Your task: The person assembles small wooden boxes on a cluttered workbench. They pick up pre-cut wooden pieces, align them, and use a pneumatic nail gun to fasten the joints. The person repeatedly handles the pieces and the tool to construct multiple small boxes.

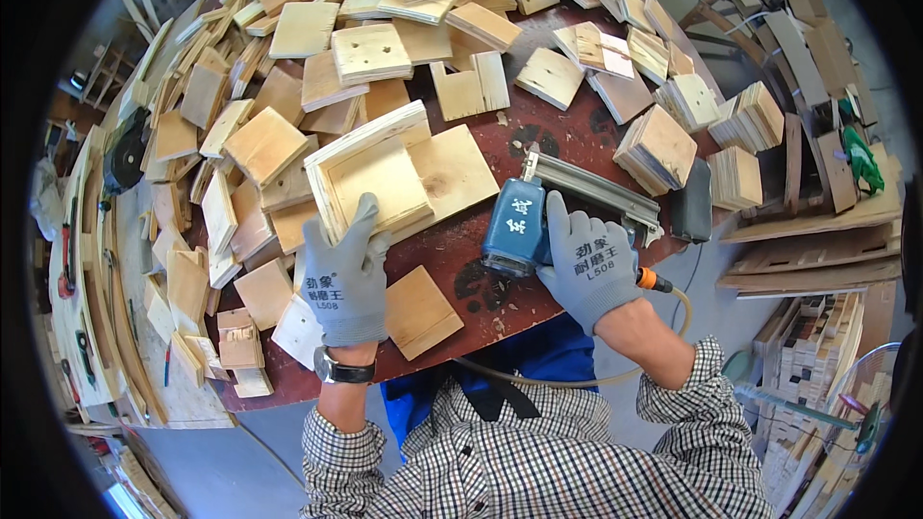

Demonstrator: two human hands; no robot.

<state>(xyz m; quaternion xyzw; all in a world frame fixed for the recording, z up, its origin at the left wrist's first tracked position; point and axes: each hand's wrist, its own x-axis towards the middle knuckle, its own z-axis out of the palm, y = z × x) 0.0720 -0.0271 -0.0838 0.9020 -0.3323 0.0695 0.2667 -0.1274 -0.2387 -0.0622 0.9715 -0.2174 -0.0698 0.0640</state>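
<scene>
My left hand (346,279), in a grey work glove, grips the near edge of a pale plywood piece (370,187) with a raised strip along its far side. The thumb lies on top; the other fingers are mostly hidden. A flat plywood square (457,168) adjoins that piece on the right. My right hand (591,264), gloved alike, is closed round the handle of a blue air nail gun (514,226). The gun lies on its side at the table, its metal magazine (601,187) pointing right. An orange hose fitting (654,279) shows beside my right wrist.
Loose plywood blocks (370,50) are heaped across the far and left parts of the dark red table (500,312). Stacked blocks (657,149) stand at the right. A single square (423,312) lies near the front edge. An air hose (577,382) crosses before me.
</scene>
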